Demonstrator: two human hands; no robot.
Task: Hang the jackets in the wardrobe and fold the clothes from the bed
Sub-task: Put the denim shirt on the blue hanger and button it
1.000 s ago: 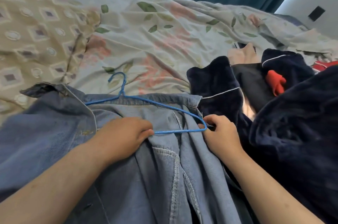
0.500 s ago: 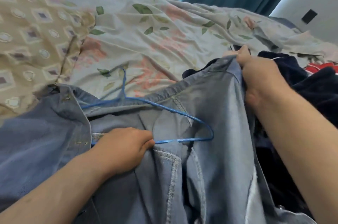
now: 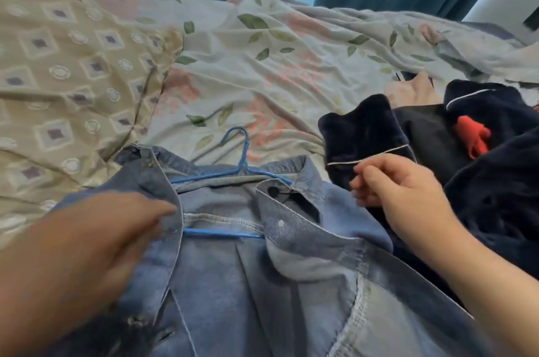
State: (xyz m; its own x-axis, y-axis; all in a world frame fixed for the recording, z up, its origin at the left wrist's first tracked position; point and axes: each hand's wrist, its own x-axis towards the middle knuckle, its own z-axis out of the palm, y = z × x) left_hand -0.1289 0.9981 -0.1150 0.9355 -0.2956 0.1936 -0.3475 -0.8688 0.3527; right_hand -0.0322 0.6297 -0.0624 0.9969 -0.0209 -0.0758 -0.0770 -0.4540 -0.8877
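Blue denim jacket (image 3: 262,283) lying open on the bed, a blue wire hanger (image 3: 221,234) inside it, both hands at its collar.

The left hand (image 3: 96,243), blurred, reaches in from the near left with its fingertips (image 3: 167,211) on the jacket's left front edge; whether it grips the cloth cannot be told. The right hand (image 3: 402,196) hovers over the right shoulder, fingers loosely curled, holding nothing. The hanger's hook lies on the floral bed sheet (image 3: 262,65). A navy fleece garment with white piping (image 3: 361,132) lies just to the right.
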